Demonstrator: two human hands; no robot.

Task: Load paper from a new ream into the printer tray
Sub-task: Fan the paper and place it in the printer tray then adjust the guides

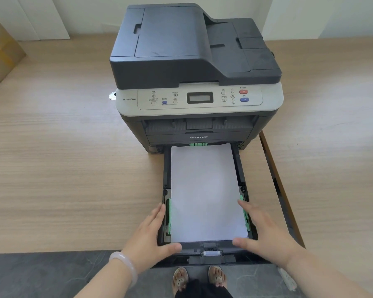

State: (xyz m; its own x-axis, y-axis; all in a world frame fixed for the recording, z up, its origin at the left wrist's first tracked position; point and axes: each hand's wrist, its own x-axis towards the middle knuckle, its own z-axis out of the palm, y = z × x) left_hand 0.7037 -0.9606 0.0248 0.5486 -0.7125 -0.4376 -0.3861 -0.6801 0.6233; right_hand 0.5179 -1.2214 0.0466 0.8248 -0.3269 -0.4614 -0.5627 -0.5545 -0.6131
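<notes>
Flanking the pulled-out printer tray point(238, 164), my left hand point(150, 232) lies at its nine o'clock wall and my right hand point(266, 232) at three, fingers straight, thumbs across the front rim, gripping nothing. White paper point(205, 190) lies flat inside, the printer point(194, 52) at twelve.

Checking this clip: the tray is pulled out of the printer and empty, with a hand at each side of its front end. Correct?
Not empty: the head view shows white paper lying in the tray. The rest holds: it is pulled out of the printer, left hand and right hand at the sides of its front end.
</notes>
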